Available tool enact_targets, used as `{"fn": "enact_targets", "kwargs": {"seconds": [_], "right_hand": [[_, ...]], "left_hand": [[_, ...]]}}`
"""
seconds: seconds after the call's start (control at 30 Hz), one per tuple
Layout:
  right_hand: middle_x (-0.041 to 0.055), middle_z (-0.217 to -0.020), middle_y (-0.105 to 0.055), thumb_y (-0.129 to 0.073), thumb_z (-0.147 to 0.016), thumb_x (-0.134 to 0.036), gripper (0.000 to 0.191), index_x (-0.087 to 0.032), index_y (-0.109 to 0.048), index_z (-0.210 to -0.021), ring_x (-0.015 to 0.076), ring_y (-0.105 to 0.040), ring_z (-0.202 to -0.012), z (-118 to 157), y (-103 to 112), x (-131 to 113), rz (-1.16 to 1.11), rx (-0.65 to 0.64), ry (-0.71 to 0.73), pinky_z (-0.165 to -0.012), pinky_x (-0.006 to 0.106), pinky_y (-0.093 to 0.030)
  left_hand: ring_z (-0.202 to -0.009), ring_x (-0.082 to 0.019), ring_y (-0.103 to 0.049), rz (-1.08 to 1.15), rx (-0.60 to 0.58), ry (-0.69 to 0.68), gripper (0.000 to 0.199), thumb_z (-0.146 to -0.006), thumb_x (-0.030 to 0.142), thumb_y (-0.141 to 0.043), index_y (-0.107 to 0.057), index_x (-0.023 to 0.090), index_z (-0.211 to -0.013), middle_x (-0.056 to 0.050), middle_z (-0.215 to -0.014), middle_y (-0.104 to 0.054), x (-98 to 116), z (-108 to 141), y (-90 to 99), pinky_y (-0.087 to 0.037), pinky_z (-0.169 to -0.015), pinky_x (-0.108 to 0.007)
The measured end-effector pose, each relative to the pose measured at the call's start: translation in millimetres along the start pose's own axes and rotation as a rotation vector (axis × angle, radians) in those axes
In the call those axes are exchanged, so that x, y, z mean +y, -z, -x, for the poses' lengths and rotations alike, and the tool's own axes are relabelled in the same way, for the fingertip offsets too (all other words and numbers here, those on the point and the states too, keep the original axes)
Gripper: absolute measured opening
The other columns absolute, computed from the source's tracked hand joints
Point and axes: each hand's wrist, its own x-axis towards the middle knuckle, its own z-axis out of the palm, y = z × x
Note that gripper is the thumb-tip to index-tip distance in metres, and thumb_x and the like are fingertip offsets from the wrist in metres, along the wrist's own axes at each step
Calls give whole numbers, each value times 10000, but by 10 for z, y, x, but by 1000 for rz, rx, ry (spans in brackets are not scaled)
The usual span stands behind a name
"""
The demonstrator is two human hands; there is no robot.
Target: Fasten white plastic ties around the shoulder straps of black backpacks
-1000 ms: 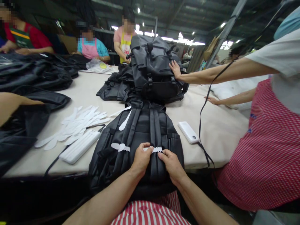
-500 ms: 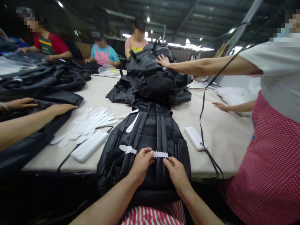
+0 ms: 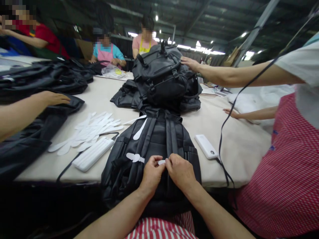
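A black backpack [image 3: 157, 139] lies at the table's near edge with its straps facing up. Over its right strap, my left hand [image 3: 152, 172] pinches one end of a white strip [image 3: 161, 162]. Close beside it, my right hand [image 3: 179, 170] has its fingers closed at the strip's other side; most of the strip is hidden under the fingers. Another white strip [image 3: 135, 157] is wrapped around the left strap. A loose white strip [image 3: 141, 129] rests higher on the backpack.
White strips [image 3: 97, 127] lie piled left, near a white power bank [image 3: 93, 154]. Another white device [image 3: 205, 146] with a cable sits right. Stacked black backpacks [image 3: 161, 79] stand behind. A co-worker's hand [image 3: 190, 63] touches them; another person's arm reaches in at left.
My right hand has moved left, close to my left hand, covering the toothed strip. At right, the co-worker's upper hand has shifted right on the stack. The arm at left has moved back.
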Motion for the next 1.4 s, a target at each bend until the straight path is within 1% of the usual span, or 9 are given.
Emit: {"fn": "enact_targets", "kwargs": {"seconds": [0.2,0.33,0.67,0.77,0.9,1.0,1.13,1.23,1.4], "right_hand": [[0,-600,-566,-397,-848,-339,290,-194,-488,-614,133,-532,-603,-10,-210,157,-363,-16,-123,-591,222,-343],[-9,-594,-563,-418,-830,-373,290,-198,-504,-616,135,-518,-596,14,-225,197,-380,-39,-159,-584,225,-335],[-18,-561,-548,-475,-772,-320,231,-172,-544,-609,114,-489,-549,-99,-209,246,-567,-193,-190,-531,216,-330],[-20,-535,-537,-461,-772,-294,221,-161,-562,-627,108,-473,-510,-112,-213,258,-653,-248,-229,-506,213,-333],[24,-678,-618,-460,-787,-277,224,-168,-587,-638,137,-552,-671,-113,-125,205,-467,-205,-150,-608,234,-360],[23,-707,-607,-480,-799,-374,222,-184,-595,-800,153,-560,-683,-99,-59,153,-330,-137,-162,-621,252,-370],[56,-970,-557,-562,-740,-353,356,-197,-515,-1056,189,-550,-892,-97,-121,180,-217,23,-92,-742,295,-419],[89,-1125,-485,-567,-724,-348,463,-187,-464,-1145,204,-506,-1035,-139,-246,260,-315,42,-93,-848,326,-415],[139,-1153,-520,-600,-696,-385,708,-160,-321,-1306,217,-572,-959,-212,-179,270,-507,-9,-218,-816,328,-434]], "left_hand": [[-604,-112,-589,106,64,56,278,-616,124,-625,-451,175,-827,32,-650,-577,30,-18,19,-473,-621,-245],[-622,-110,-598,186,40,121,288,-623,113,-630,-442,173,-832,22,-678,-587,71,-29,28,-488,-657,-256],[-630,-131,-593,-42,-7,254,408,-619,220,-698,-495,134,-963,-35,-721,-608,144,-24,-7,-464,-616,-258],[-616,-138,-581,-164,-18,200,453,-618,248,-696,-501,136,-1011,-20,-683,-607,157,6,-22,-440,-608,-256],[-738,-163,-599,-236,-3,92,442,-609,208,-692,-516,136,-1009,-49,-786,-647,121,35,-49,-435,-710,-267],[-714,-157,-596,-215,27,67,438,-597,125,-662,-504,128,-1005,-41,-764,-639,73,37,-69,-438,-704,-268],[-676,-153,-596,-167,58,32,477,-593,150,-673,-504,141,-1039,-14,-708,-627,14,37,-77,-443,-682,-270],[-665,-145,-599,-123,88,29,447,-588,162,-677,-531,149,-1011,-4,-684,-624,-14,34,-64,-444,-681,-262],[-696,-143,-606,-20,20,-31,463,-624,205,-670,-499,161,-1053,-17,-739,-647,34,59,-98,-452,-693,-257]]}}
